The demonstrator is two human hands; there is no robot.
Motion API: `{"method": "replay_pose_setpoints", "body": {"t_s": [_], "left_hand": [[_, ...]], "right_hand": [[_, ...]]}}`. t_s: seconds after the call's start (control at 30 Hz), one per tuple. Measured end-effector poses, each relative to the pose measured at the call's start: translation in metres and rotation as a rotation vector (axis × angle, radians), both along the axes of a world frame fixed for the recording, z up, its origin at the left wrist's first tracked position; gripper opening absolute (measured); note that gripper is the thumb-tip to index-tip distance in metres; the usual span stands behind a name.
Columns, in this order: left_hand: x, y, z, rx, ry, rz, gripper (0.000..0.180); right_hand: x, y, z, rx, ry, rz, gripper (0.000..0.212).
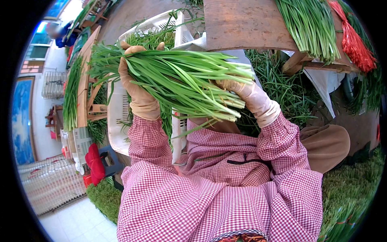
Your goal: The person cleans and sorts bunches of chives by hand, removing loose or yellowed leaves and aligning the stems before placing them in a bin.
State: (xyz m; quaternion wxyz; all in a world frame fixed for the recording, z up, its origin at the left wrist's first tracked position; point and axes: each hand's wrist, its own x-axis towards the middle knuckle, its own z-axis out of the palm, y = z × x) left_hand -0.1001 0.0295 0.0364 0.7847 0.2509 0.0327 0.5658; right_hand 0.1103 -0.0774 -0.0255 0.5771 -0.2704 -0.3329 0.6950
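A large bunch of Chinese chives (pixel 177 74) lies sideways across both my gloved hands, with leafy tips to the left and pale stem ends to the right. My left hand (pixel 137 90) is wrapped round the leafy side, its thumb over the top. Near the stem ends, my right hand (pixel 256 99) grips the bunch from the right, with some fingers hidden behind the stems. Below the bunch stands a white plastic crate (pixel 117 135) containing more loose chives (pixel 151 39). A few stray blades hang down toward my checked apron.
Ahead is a wooden table (pixel 246 24) bearing a chive pile (pixel 308 30) and red ties (pixel 355 46). Loose greens (pixel 278 86) are heaped beneath it. At left stand another bench (pixel 83 86) and a blue stool (pixel 113 159); a person (pixel 68 38) is farther off.
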Motion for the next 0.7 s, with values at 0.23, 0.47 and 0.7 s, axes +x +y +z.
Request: {"method": "replay_pose_setpoints", "body": {"t_s": [0.23,0.47,0.7], "left_hand": [[-0.039,0.023,-0.017,0.101,0.056,-0.024,0.021],[-0.049,0.027,-0.02,0.043,0.01,0.029,0.019],[-0.019,0.017,-0.007,0.106,0.078,0.073,0.03]], "right_hand": [[0.027,-0.012,-0.023,0.056,0.402,0.062,0.02],[0.03,-0.02,-0.024,-0.194,-0.25,-0.154,0.042],[-0.014,-0.005,0.002,-0.152,0.228,0.021,0.045]]}}
